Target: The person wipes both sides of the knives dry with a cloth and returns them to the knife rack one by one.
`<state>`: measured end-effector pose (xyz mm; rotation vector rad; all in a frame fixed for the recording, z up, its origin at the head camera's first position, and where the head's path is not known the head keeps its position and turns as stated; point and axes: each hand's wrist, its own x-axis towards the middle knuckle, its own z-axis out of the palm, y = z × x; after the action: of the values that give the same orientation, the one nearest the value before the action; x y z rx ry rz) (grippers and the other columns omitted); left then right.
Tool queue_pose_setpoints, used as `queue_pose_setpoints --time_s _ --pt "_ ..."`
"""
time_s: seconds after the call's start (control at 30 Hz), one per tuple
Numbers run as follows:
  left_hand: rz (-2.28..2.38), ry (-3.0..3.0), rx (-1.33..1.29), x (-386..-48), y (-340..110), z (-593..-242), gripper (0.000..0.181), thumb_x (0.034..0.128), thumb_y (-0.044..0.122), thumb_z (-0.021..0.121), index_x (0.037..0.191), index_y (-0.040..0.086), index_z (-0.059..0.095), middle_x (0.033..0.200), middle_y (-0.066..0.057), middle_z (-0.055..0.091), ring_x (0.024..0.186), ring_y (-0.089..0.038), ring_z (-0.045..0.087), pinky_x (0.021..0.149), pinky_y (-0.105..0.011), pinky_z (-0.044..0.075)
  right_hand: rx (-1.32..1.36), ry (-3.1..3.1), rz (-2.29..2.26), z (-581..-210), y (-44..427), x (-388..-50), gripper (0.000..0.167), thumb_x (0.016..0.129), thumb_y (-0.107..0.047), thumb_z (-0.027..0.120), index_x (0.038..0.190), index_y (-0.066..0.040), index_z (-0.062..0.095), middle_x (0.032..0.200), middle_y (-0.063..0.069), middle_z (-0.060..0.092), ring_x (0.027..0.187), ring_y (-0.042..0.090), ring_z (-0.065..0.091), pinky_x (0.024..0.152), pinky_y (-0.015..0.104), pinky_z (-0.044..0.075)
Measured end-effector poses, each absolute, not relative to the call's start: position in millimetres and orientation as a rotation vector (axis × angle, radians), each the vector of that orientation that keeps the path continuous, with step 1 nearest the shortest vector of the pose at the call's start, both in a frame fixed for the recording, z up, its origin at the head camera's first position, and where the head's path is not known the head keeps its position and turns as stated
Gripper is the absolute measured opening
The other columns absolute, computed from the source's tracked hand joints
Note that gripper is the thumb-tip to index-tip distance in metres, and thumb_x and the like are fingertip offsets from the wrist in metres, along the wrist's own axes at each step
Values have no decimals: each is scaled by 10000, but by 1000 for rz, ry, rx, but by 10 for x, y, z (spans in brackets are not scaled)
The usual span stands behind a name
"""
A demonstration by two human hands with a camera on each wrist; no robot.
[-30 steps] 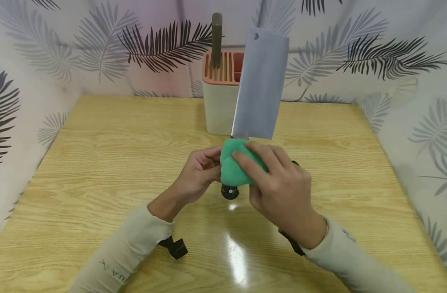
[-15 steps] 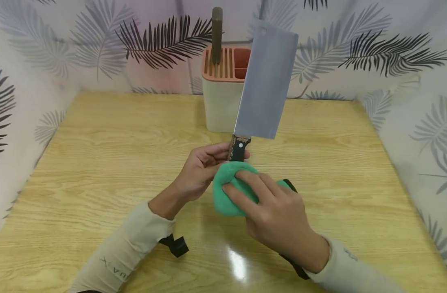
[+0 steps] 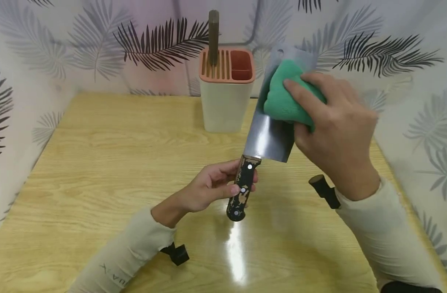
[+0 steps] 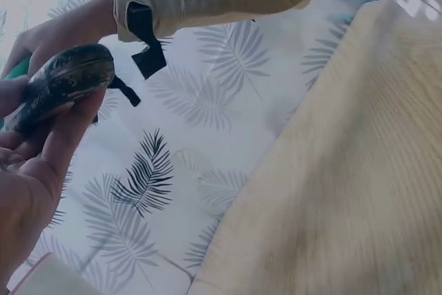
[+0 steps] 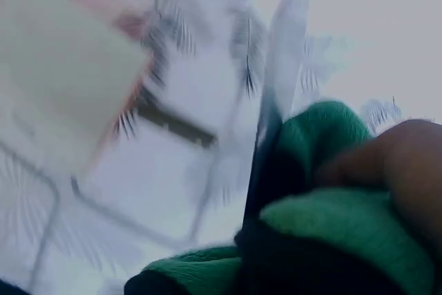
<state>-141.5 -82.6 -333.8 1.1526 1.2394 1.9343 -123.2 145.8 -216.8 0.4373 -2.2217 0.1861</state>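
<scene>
My left hand [image 3: 212, 185] grips the worn black handle [image 3: 244, 183] of a cleaver, whose wide blade [image 3: 269, 136] points up and tilts to the right. With my right hand [image 3: 340, 122] I hold a green cloth [image 3: 291, 95] against the upper part of the blade, covering some of it. In the left wrist view the handle [image 4: 69, 77] lies between the thumb and fingers of my left hand [image 4: 27, 191]. The right wrist view shows the cloth [image 5: 331, 226] bunched on both sides of the blade [image 5: 280, 67], under the fingers of my right hand [image 5: 407, 164].
Behind the hands, a white knife holder [image 3: 225, 106] with an orange slotted top stands near the back edge of the wooden table [image 3: 110, 150]. Another knife's handle [image 3: 213, 38] rises from its slots. A leaf-patterned curtain [image 3: 165, 40] hangs behind and beside the table.
My right hand and the cloth have moved up from the handle onto the blade. The cleaver and my left hand have shifted slightly right and down, and the handle is uncovered.
</scene>
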Motion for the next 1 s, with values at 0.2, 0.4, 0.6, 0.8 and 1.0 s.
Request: queue_pose_setpoints --time_s 0.2,0.4,0.6,0.8,1.0 --pt "1926 1246 1076 -1439 -872 -3367 679 1045 217 529 1467 -200 198 1229 70 592 1083 -94 644 812 -517 621 726 -2278 86 -2453 1259 -1164 517 830 -338 606 1305 -138 651 1245 174 665 1066 386 655 747 500 595" --pt "1895 1248 1097 -1462 -905 -3416 681 1038 241 546 1451 -203 233 1211 58 606 1062 -89 671 804 -405 634 579 -2356 320 -2334 1405 -1491 564 879 -219 605 1428 -109 541 1417 185 572 1283 411 557 1030 588 503" --pt "1887 1288 1092 -1443 -933 -3488 711 1031 248 561 1457 -214 229 1241 92 600 1076 -75 654 830 -282 607 447 -2411 396 -2241 1516 -1742 565 862 -94 591 1426 -101 551 1416 171 595 1270 405 589 978 606 532" --pt "2016 1315 968 -1503 -949 -3494 748 992 283 632 1452 -191 282 1219 81 628 1028 -83 668 777 -283 624 719 -2350 223 -2507 1210 -1470 537 871 -58 648 1399 -126 575 1355 188 630 1184 390 650 761 558 615" --pt "2115 1369 981 -1527 -932 -3450 757 927 268 717 1352 -246 359 1203 95 666 977 -103 673 793 -221 589 794 -2201 63 -2629 995 -1271 478 875 -28 679 1333 -153 619 1329 192 645 1167 357 664 879 499 608"
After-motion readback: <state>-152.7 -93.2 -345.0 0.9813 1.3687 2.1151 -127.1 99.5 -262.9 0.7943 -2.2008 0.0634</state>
